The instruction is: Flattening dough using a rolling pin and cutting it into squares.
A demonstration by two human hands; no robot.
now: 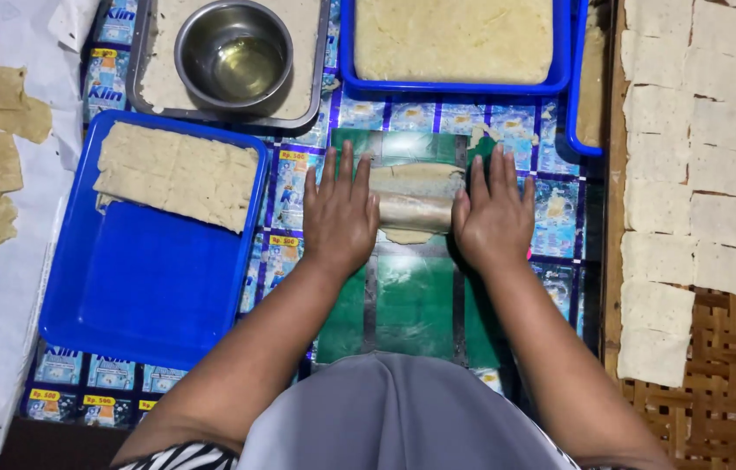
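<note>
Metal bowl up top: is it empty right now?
No. The metal bowl holds a shallow pool of clear yellowish liquid, and it sits in a grey tray of pale dough.

The green plastic sheet (411, 305) is glossy, crossed by darker stripes. On it lies a pale cream dough roll (416, 202). Left of the sheet, a bright blue tray (141, 287) holds beige dough scored into squares. Beyond the sheet, a silver steel bowl (234, 54) holds clear yellowish liquid. Right of the sheet, off-white squares (699, 174) cover a brown woven mat (725, 392).
</note>
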